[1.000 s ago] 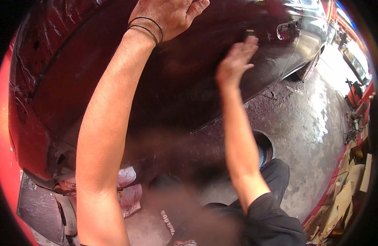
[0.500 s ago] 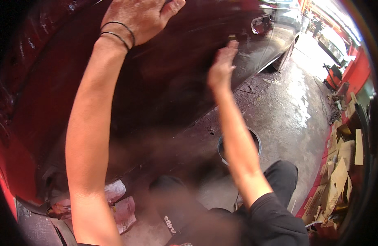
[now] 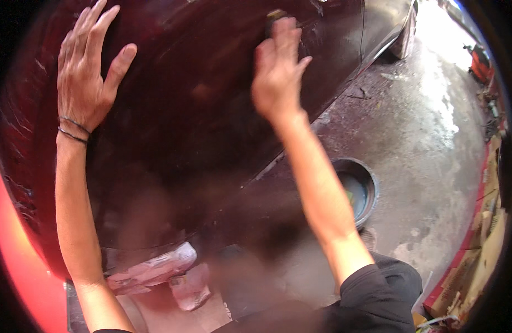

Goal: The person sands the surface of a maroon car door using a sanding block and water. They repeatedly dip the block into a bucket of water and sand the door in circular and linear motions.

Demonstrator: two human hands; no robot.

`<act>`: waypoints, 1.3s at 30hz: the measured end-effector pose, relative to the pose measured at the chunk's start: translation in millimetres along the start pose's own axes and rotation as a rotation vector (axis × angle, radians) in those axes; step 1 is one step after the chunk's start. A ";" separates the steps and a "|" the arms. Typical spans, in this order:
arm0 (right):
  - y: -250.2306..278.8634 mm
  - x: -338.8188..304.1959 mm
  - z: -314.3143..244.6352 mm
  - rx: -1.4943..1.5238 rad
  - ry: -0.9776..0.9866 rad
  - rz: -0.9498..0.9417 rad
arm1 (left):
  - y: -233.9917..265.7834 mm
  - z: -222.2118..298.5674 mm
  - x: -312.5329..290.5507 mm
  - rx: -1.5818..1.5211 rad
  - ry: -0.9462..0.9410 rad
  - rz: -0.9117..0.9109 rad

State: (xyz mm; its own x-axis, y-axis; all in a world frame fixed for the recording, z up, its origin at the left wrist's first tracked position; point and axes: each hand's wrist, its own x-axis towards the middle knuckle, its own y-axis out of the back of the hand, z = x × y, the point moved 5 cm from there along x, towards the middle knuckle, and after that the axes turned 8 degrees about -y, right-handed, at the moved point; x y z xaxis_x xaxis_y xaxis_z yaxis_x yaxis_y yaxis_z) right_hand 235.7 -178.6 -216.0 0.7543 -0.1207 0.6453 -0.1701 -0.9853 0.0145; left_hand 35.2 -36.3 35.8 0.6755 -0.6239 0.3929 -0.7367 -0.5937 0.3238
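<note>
A dark maroon car body panel (image 3: pixel 195 119) fills the left and middle of the view, dull and wet-looking in places. My left hand (image 3: pixel 86 75), with two thin black bands at the wrist, lies on it at the upper left, open, thumb away from the fingers. Farther right, my right hand (image 3: pixel 279 72) presses with straight fingers over a small dark and yellowish pad (image 3: pixel 276 15) on the panel. Only the pad's far edge shows past the fingertips; the palm hides the rest. Both hands are apart.
Beside my right forearm a round basin (image 3: pixel 369 176) on the floor holds liquid and a yellow-green thing. Crumpled, pinkish-stained paper (image 3: pixel 156 269) lies at the lower left. Flattened cardboard (image 3: pixel 453 277) lines the right side. An orange-red object (image 3: pixel 480 65) stands at the far right.
My left hand has moved left and down in view, and its fingers now show spread. My right hand has shifted left and slightly up with the pad. The view has turned, showing more of the basin.
</note>
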 end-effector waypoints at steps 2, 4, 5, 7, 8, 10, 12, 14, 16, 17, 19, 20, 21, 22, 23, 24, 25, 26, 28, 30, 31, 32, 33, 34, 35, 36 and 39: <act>-9.5 -94.2 -35.2 0.071 0.086 -0.114 | -5.9 6.1 2.7 -0.010 -0.018 -0.027; -20.9 -140.7 -32.8 0.040 0.130 -0.213 | -5.7 11.8 8.4 -0.021 -0.038 -0.041; -20.1 -141.7 -34.2 0.011 0.141 -0.220 | -3.5 10.4 8.7 -0.004 -0.045 -0.036; -16.8 -90.3 -15.0 0.016 0.032 -0.053 | 0.0 5.6 8.3 0.026 -0.031 -0.079; -9.2 -49.7 3.6 -0.092 0.010 0.016 | -0.2 7.2 10.9 0.021 -0.031 -0.067; 5.2 22.4 48.9 -0.226 -0.152 0.090 | -2.4 7.1 17.4 0.002 -0.020 -0.022; 7.7 28.0 46.8 0.044 -0.286 0.161 | -5.9 7.6 17.1 -0.021 -0.015 -0.005; -16.8 -34.0 -6.6 0.001 -0.145 0.138 | -2.6 6.3 13.8 -0.042 -0.020 -0.008; -32.0 -133.4 -77.5 0.017 -0.065 -0.153 | -1.6 8.1 14.0 -0.053 -0.012 -0.004; -47.4 -188.8 -90.3 0.185 0.024 -0.232 | -2.2 10.6 15.0 -0.062 -0.008 0.002; -57.9 -222.3 -93.9 0.167 0.074 -0.199 | -4.2 13.2 9.5 -0.081 -0.004 0.003; -48.7 -201.3 -78.3 0.167 0.069 -0.162 | -3.2 11.5 12.1 -0.086 -0.003 0.014; -40.2 -177.3 -64.0 0.168 0.065 -0.131 | -2.0 9.5 11.9 -0.081 -0.008 0.012; -28.2 -137.9 -47.9 0.100 0.002 -0.064 | -3.9 9.4 13.3 -0.083 -0.006 0.020; -20.6 -100.9 -31.6 0.063 -0.059 0.046 | -3.8 8.7 12.0 -0.080 -0.005 0.020; -15.8 -68.6 -13.3 -0.036 -0.091 0.130 | -1.2 7.6 13.5 -0.085 -0.003 0.024; -5.9 -41.9 -0.2 -0.033 -0.166 0.201 | -1.2 7.0 13.4 -0.085 0.000 0.025; -7.3 -32.0 3.8 -0.059 -0.186 0.222 | -1.0 6.7 14.6 -0.086 -0.001 0.024; -12.7 -47.7 -9.7 -0.029 -0.158 0.195 | 2.2 6.2 12.7 -0.072 0.006 0.005; -26.3 -123.5 -52.4 0.104 -0.086 0.036 | 1.1 -0.2 8.7 -0.050 0.002 0.010; -32.1 -166.9 -60.9 0.173 -0.067 -0.072 | -4.7 0.9 10.4 -0.049 0.000 0.024; -41.4 -207.6 -57.2 0.095 -0.014 -0.135 | -11.3 7.2 13.0 -0.069 0.007 0.030; -49.0 -232.8 -54.4 0.025 0.033 -0.204 | -14.5 10.7 14.1 -0.071 0.006 0.032; -47.1 -227.5 -45.6 0.003 0.041 -0.188 | -13.6 9.2 11.7 -0.062 0.006 0.024; -38.3 -200.0 -36.0 0.044 -0.088 -0.178 | -10.2 6.1 9.9 -0.046 0.007 0.015; -25.4 -156.1 -22.6 0.015 -0.182 -0.121 | -5.8 5.4 9.5 -0.051 0.006 0.011; -1.3 -36.7 60.6 0.232 -0.479 0.097 | -1.8 4.1 11.4 -0.051 0.022 0.004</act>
State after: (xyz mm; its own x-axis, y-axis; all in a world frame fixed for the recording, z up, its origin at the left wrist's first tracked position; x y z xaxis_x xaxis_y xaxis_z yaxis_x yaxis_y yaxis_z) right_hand 246.7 -180.2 -286.0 0.9560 -0.2007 0.2140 -0.1499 -0.9611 -0.2318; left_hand 44.4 -44.5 36.2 0.6723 -0.6145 0.4128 -0.7402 -0.5643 0.3654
